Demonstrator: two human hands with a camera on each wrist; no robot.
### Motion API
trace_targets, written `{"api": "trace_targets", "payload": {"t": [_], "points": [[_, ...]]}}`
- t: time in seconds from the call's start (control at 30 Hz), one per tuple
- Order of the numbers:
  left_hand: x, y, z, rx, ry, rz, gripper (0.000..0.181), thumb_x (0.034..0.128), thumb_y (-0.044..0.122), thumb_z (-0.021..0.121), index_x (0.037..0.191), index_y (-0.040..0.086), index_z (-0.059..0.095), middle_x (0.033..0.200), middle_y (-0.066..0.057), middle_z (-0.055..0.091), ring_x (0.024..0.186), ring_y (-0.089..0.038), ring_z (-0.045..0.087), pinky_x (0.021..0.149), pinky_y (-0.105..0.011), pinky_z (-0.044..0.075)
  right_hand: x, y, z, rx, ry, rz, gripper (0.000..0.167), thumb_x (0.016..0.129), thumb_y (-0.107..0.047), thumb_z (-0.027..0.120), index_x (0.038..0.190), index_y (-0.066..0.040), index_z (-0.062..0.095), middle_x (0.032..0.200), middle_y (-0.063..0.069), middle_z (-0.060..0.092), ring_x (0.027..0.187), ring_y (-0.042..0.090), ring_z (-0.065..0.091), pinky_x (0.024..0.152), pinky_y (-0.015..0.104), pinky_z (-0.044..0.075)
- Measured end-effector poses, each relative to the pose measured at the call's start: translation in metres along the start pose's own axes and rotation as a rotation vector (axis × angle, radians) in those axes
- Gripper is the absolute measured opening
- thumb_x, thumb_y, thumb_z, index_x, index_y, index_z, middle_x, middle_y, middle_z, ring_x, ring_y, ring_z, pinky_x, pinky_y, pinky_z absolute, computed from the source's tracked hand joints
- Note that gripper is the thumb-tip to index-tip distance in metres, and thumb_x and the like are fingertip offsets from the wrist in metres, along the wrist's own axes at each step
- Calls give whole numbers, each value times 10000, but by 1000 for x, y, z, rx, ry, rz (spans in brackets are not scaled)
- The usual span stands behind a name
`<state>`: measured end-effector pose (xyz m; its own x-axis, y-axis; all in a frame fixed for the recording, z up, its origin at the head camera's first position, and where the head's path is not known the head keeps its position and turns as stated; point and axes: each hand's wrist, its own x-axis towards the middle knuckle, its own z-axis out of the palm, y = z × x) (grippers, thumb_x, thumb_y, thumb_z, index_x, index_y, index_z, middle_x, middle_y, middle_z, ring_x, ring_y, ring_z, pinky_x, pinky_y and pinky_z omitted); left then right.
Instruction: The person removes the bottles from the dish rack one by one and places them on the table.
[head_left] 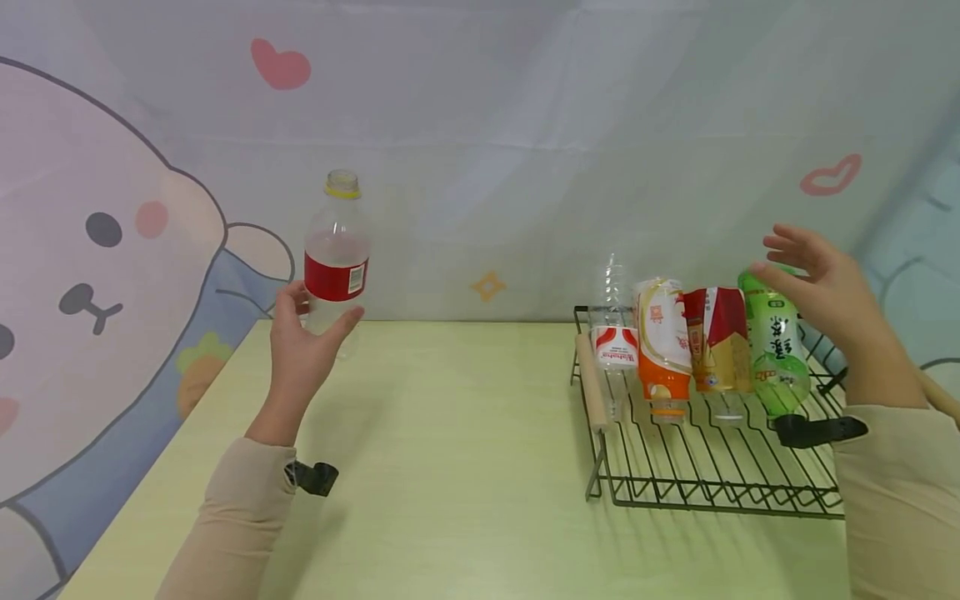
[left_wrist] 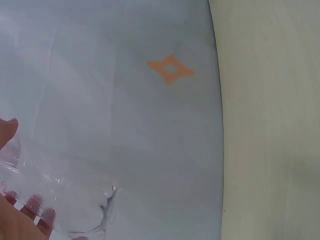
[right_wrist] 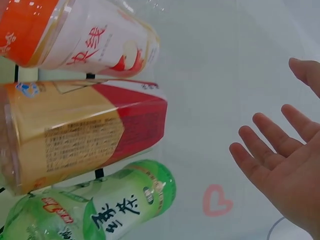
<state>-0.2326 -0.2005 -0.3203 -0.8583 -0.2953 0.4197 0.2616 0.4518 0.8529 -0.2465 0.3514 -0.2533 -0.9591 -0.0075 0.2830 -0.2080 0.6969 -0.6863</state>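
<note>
My left grip (head_left: pixel 306 337), left of the black wire rack (head_left: pixel 678 481), clamps a red-labelled clear-plastic bottle (head_left: pixel 336 271) that oversqueezing could crumple, my right grip (head_left: pixel 828 287) apart.

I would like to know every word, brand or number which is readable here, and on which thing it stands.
"Wahaha", upside down: clear bottle.
"快线", first character less clear: orange-and-white bottle.
"绿茶", in brush-like writing: green bottle.
Too small or blurred: the fine print on the red-and-gold bottle, and the print beside the barcode on the held bottle.
</note>
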Motion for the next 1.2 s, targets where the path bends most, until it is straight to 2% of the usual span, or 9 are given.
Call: {"api": "trace_targets", "payload": {"t": [0.2,0.4,0.47,0.6,0.77,1.03,1.2], "points": [[4,-17,-11,-19,43,-41,702,864,312,711,1401,91,317,1367,-84,417,1242,-227,350,1004,-481,347,-1,11,0,38,17,35,684,973,-421,517,1549,-284,175,1568,65,291,1428,224,284,1123,562,236],[6,-30,-20,-30,83,-122,731,867,350,703,1437,161,286,1387,-54,392,1258,-203,338,999,-453,355,1,24,1,18,18,70,707,968,-458,505,1553,-256,163,1575,83,269,1430,262,277,1108,548,278],[7,-33,-23,-24,94,-143,741,867,363,701,1444,170,279,1389,-51,386,1261,-199,332,995,-450,358,2,29,1,20,19,86,716,964,-475,502,1554,-256,160,1579,92,257,1433,291,264,1096,582,274],[7,-39,-27,-21,112,-159,737,871,367,696,1445,166,279,1391,-48,384,1258,-191,326,992,-439,355,3,37,0,31,20,121,728,957,-504,495,1554,-276,144,1590,83,225,1439,329,232,1086,626,246],[8,-47,-32,-22,128,-175,734,877,369,685,1454,171,277,1402,-45,381,1264,-195,325,988,-430,355,3,46,-1,29,6,149,756,959,-510,483,1559,-236,114,1595,141,173,1428,405,199,1061,667,232],[8,-59,-39,-12,131,-200,744,880,377,681,1465,178,266,1380,-51,374,1255,-199,332,992,-421,348,-2,58,-2,41,-17,177,807,959,-517,472,1561,-162,67,1593,188,120,1425,437,157,1060,680,202],[9,-67,-42,-20,128,-237,755,879,388,679,1472,187,256,1395,-50,363,1287,-218,331,1013,-435,354,-5,68,-1,41,-16,195,820,957,-531,461,1561,-162,47,1594,192,106,1431,435,137,1059,682,196]]}}
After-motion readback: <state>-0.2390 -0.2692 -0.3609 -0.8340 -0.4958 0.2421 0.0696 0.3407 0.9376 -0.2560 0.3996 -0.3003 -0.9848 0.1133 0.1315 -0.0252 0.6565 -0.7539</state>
